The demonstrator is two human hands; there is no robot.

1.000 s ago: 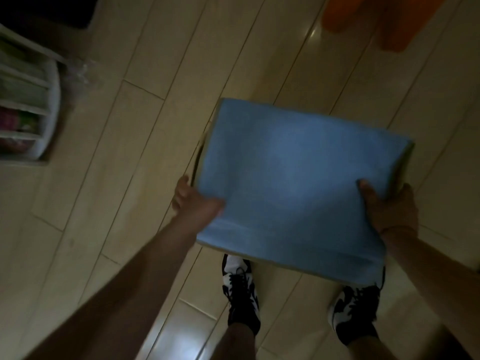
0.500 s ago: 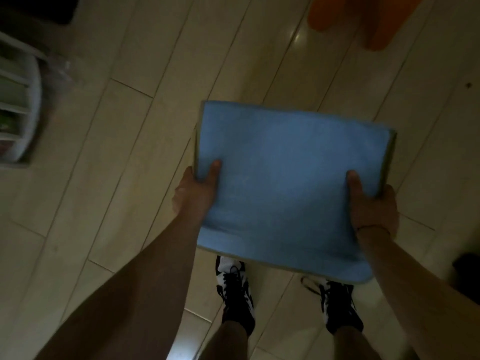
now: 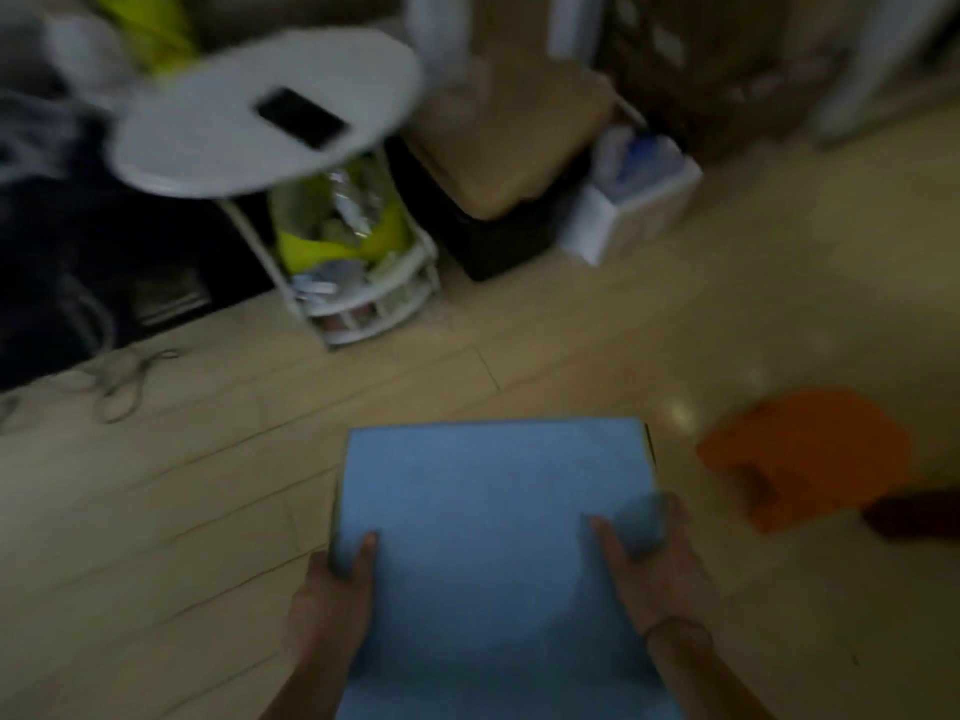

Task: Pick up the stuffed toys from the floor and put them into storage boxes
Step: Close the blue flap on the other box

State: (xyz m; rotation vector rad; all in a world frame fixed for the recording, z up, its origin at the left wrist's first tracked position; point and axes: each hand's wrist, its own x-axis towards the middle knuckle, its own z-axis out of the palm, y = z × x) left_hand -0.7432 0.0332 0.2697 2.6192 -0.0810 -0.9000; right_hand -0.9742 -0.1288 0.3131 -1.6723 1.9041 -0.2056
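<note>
I hold a flat, pale blue fabric-covered storage box [image 3: 493, 537] in front of me with 2 hands. My left hand [image 3: 332, 600] grasps its left edge, thumb lying on the top face and the fingers hidden underneath. My right hand [image 3: 654, 579] grasps the right edge the same way, thumb on top. The box looks collapsed or turned with a closed face up, so I cannot tell where its opening lies.

The only thing that could be a stuffed toy is the orange soft-looking shape [image 3: 810, 459] on the pale wooden plank floor [image 3: 156, 511], ahead and to my right, near the box's far right corner but apart from it. The picture is blurred, so I cannot be sure what it is. It spreads roughly left to right, and my right hand is clearly the nearer one. I judge that the box must go down or open before either hand is free to reach it.
</note>
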